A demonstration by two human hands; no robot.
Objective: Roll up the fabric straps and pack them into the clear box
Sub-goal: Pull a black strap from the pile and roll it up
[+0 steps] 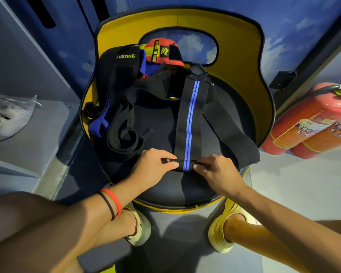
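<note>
Here, left hand [156, 164] and right hand [215, 172] pinch one blue-striped strap [189, 119], lower centre; maybe four other straps [124, 91] above; two extinguishers [311, 119] far right.

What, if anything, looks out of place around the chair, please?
Two red fire extinguishers lie tilted on the floor right of the chair, not standing upright. On the seat, the unrolled straps sit in a tangled heap behind the blue-striped strap. The clear box is not in view.

strap roll [187, 164] ends under fingers [171, 164], fire extinguishers [311, 123] partly beyond right edge
</note>
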